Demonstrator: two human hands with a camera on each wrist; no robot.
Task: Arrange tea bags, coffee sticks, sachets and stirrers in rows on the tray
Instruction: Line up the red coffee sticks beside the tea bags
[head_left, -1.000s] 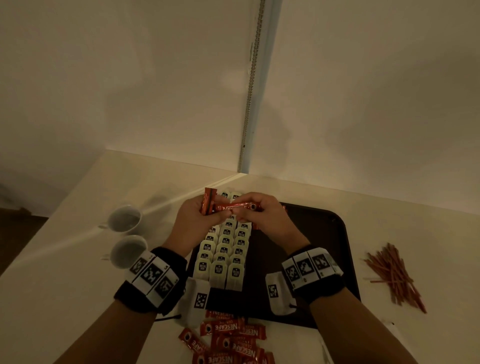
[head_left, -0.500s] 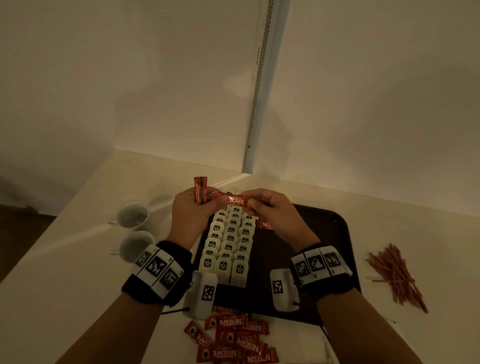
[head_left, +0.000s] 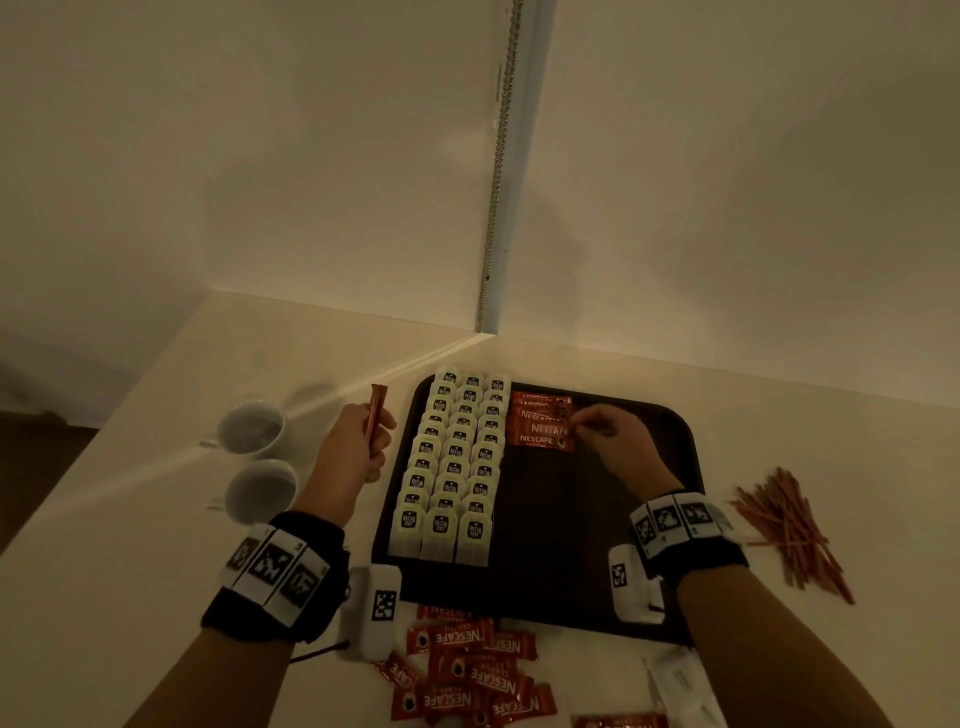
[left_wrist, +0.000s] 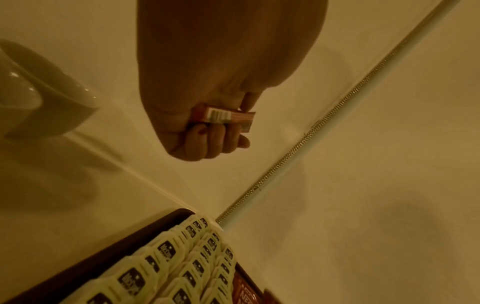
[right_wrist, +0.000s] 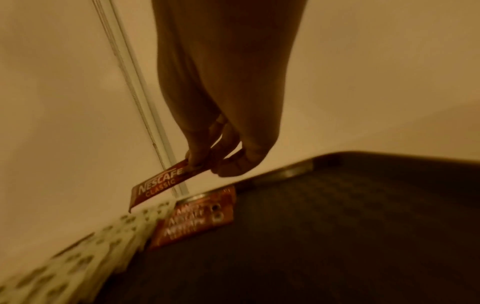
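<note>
left hand (head_left: 353, 447) grips sticks (head_left: 375, 415) just left of tray (head_left: 670, 431) | right hand (head_left: 618, 441) pinches stick (right_wrist: 161, 183) above tray's stick row (head_left: 543, 426) | tea bags (head_left: 452, 467) on tray's left

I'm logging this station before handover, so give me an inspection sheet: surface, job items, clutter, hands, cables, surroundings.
Surface: pale table; dark tray on it.
Job items: tea bags in three rows at the tray's left; a few Nescafe sticks laid beside them; loose coffee sticks on the table near the tray's front edge; stirrers heaped right of the tray.
Clutter: two white cups left of the tray.
Hands: left hand grips spare sticks; right hand pinches one stick over the laid ones.
Cables: thin black cord by the left wrist.
Surroundings: plain walls; bead chain hanging in the corner.
</note>
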